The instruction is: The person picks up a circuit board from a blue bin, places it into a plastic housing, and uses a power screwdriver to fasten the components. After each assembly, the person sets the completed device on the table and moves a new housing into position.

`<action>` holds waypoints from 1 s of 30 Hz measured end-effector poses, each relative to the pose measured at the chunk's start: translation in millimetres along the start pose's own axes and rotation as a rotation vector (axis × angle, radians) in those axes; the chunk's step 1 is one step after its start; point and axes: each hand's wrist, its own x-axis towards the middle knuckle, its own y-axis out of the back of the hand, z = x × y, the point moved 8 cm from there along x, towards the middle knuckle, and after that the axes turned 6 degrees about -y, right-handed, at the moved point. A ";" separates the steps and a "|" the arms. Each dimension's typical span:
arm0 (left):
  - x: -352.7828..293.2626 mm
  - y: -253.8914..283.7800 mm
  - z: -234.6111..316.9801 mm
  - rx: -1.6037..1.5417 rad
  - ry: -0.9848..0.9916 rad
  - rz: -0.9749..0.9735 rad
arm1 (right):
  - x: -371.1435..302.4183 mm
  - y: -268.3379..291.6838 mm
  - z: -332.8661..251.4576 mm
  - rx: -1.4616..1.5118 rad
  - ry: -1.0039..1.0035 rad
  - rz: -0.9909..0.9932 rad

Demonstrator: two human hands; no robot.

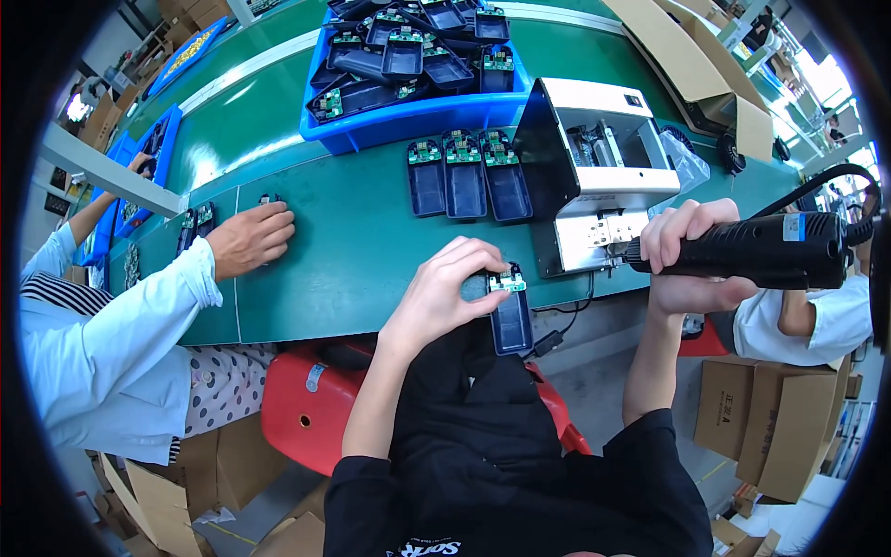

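Note:
My left hand (pixel 444 290) grips a dark blue plastic housing (pixel 512 325) by its upper end, where a small green circuit board (pixel 506 281) sits. The housing is held at the table's near edge, over my lap. In my right hand (pixel 682 294) is a black electric screwdriver (pixel 794 251), fingers and thumb wrapped round its body. It lies almost level, its tip pointing left at the front of a silver and black screw feeder (pixel 594 209). Whether the tip touches the feeder I cannot tell. Behind my left hand, three similar housings (pixel 464 181) with boards stand in a row.
A blue bin (pixel 418 121) heaped with such housings stands at the back of the green table (pixel 325 269). At left, a co-worker's hand (pixel 251 237) rests on the table near more parts. An open cardboard box (pixel 691 60) stands back right; a cable (pixel 817 181) trails from the screwdriver.

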 end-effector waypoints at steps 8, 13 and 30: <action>-1.0 1.1 -0.1 0.002 -0.006 0.007 | 0.8 -4.3 0.5 -0.024 -0.051 -0.010; -1.9 -0.9 0.9 -0.030 -0.002 0.010 | -12.0 -8.0 -2.1 -0.033 -0.115 -0.052; -1.7 2.7 2.1 -0.039 -0.028 0.027 | -44.1 -97.2 40.8 0.070 -0.248 -0.352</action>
